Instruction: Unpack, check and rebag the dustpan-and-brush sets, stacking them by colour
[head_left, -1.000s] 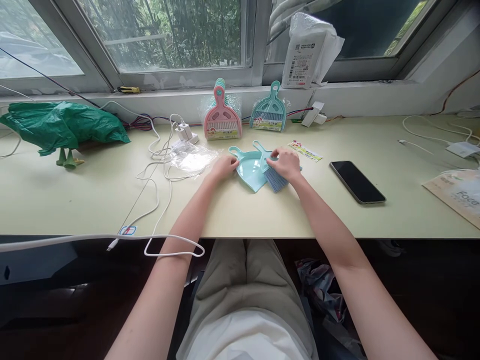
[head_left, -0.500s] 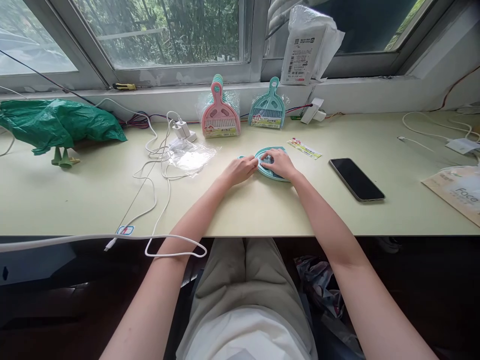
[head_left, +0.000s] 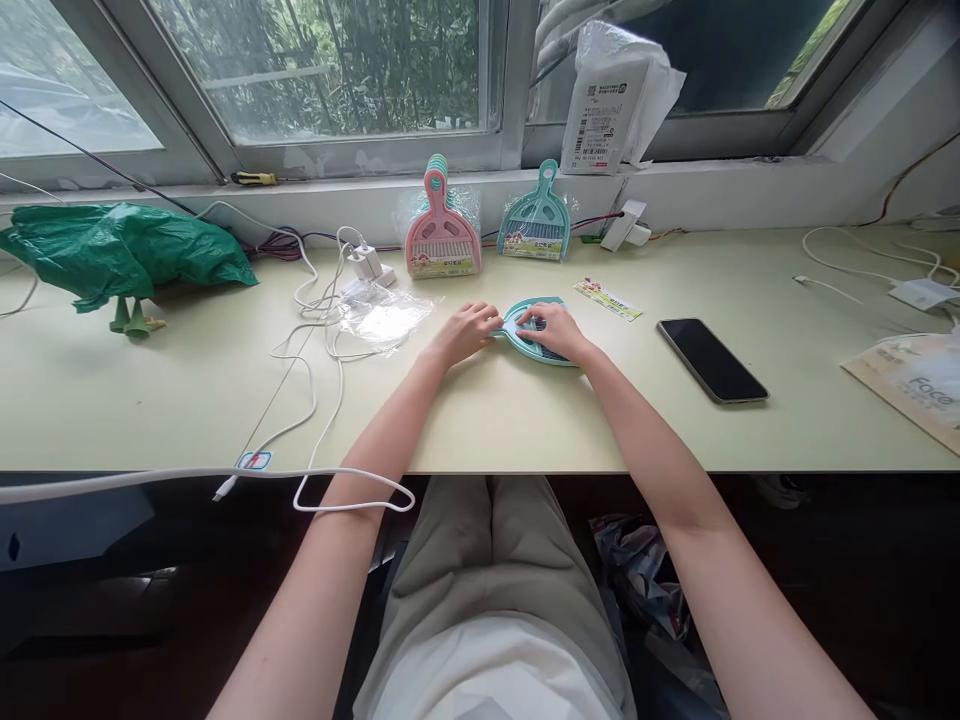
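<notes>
The left hand (head_left: 466, 333) pinches the thin handle of a smooth, round-sided, blue-green dustpan (head_left: 534, 352) on the flat desk (head_left: 525, 420). The right hand (head_left: 559, 328) curls over it, fingers on the brush (head_left: 550, 350) inside — I can't tell if they grip. Shiny, crinkly plastic (head_left: 386, 315) lies to the left.

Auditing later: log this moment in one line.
left hand: at dustpan handle; right hand: on brush; brush: in dustpan; label: on table
</notes>
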